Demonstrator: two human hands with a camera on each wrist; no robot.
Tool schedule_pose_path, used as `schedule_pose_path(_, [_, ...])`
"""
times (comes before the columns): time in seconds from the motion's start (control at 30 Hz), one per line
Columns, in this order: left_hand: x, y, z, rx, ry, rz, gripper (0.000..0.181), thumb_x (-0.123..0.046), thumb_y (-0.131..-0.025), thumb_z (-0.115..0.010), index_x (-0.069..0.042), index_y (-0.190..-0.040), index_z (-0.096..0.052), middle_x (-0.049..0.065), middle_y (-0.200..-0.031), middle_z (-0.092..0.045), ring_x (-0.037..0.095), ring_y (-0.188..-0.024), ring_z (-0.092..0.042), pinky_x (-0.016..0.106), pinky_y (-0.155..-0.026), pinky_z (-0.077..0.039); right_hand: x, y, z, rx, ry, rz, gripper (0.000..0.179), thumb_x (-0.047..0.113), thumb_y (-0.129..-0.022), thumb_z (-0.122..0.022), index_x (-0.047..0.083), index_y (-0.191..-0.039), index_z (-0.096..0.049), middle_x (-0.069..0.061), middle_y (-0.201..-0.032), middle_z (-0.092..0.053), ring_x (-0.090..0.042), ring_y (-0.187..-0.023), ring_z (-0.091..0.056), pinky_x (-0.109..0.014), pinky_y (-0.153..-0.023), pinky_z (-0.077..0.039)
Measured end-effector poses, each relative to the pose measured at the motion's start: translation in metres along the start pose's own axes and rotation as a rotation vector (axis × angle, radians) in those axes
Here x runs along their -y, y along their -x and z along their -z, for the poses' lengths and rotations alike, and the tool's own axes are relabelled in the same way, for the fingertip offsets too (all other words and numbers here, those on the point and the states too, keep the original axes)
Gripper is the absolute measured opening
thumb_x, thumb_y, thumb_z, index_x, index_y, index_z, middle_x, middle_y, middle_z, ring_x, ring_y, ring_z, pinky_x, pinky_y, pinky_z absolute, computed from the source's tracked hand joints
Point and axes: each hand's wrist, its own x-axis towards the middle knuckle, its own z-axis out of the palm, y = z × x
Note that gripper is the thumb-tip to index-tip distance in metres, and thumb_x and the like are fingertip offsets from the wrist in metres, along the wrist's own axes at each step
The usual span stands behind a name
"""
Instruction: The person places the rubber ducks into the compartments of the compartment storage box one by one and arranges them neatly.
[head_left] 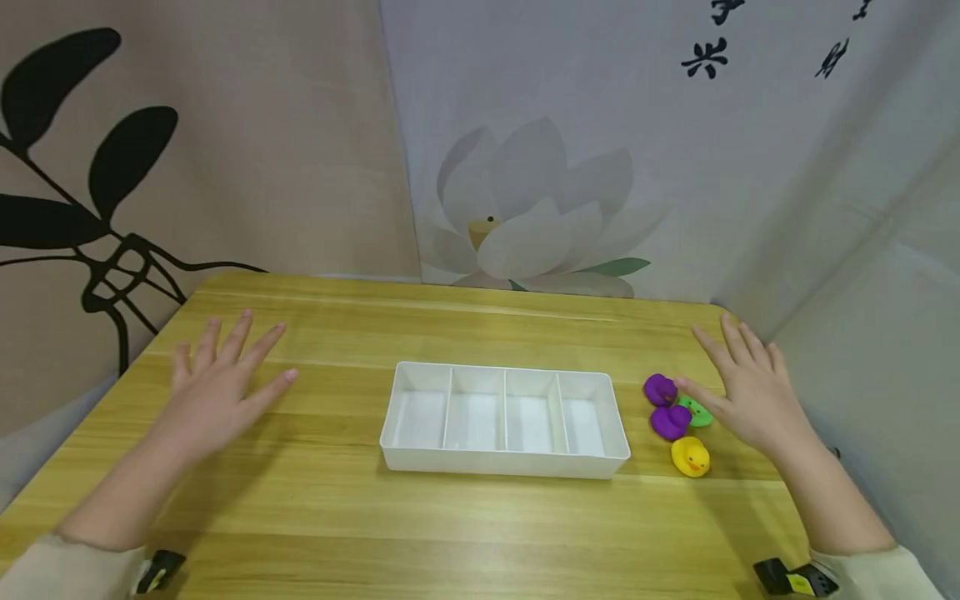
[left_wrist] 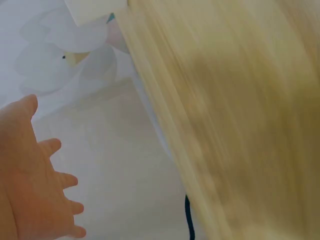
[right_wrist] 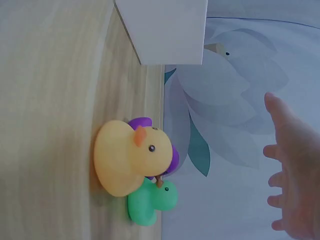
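My left hand (head_left: 213, 400) hovers over the left side of the table, fingers spread, holding nothing. On the other side my right hand (head_left: 757, 400) is spread the same way above the toy ducks, its thumb overlapping the green duck (head_left: 697, 412) in the head view. Two purple ducks (head_left: 671, 422) sit against the green one, and a yellow duck (head_left: 690, 457) stands just in front of them. Between the hands lies a white tray (head_left: 506, 463) with several compartments in a row, all bare inside. The right wrist view shows the yellow duck (right_wrist: 120, 160) large, partly hiding a purple one.
The wooden table (head_left: 315, 517) reaches back to a cloth backdrop (head_left: 300, 150) printed with leaves, a lotus and characters. More cloth (head_left: 877, 333) hangs close along the right side, beside the right arm. A dark strap device (head_left: 795, 578) sits at each wrist.
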Motion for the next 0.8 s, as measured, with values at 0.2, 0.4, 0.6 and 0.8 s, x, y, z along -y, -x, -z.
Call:
schedule_pose_path(0.2, [-0.008,0.001,-0.012,-0.066,0.108,-0.044,0.067,-0.043,-0.1,-0.044,-0.019,-0.155,-0.015,0.02,-0.157,0.004,0.044,-0.138,0.018,0.064,-0.098,0.023,0.004,0.01,-0.003,-0.053,-0.06,0.023,0.078,0.048,-0.093,-0.057,0.013,-0.153,-0.022,-0.026,-0.155,-0.009,-0.044,-0.141,-0.005,-0.062,-0.108,0.006])
schedule_pose_path(0.4, [-0.022,0.001,-0.021,-0.112,0.22,-0.088,0.063,-0.037,-0.101,-0.046,-0.017,-0.154,-0.02,0.018,-0.158,-0.002,0.044,-0.14,0.011,0.065,-0.101,0.017,0.008,0.021,-0.007,-0.119,-0.164,0.035,0.075,0.039,-0.091,-0.063,0.012,-0.151,-0.028,-0.023,-0.156,-0.012,-0.044,-0.141,-0.007,-0.066,-0.107,-0.001])
schedule_pose_path(0.6, [-0.033,-0.001,-0.028,-0.132,0.347,-0.12,0.061,-0.031,-0.101,-0.048,-0.015,-0.153,-0.022,0.018,-0.158,-0.006,0.044,-0.141,0.005,0.066,-0.103,0.013,0.011,0.034,-0.014,-0.178,-0.271,0.019,0.071,0.032,-0.09,-0.067,0.012,-0.149,-0.035,-0.022,-0.155,-0.017,-0.05,-0.137,-0.013,-0.07,-0.103,-0.003])
schedule_pose_path(0.8, [-0.04,-0.002,-0.032,-0.149,0.486,-0.137,0.058,-0.024,-0.1,-0.05,-0.015,-0.152,-0.025,0.015,-0.157,-0.013,0.044,-0.141,-0.005,0.07,-0.103,0.002,0.012,0.045,-0.019,-0.204,-0.349,-0.009,0.066,0.026,-0.088,-0.07,0.009,-0.145,-0.04,-0.02,-0.154,-0.021,-0.052,-0.134,-0.018,-0.072,-0.102,-0.005])
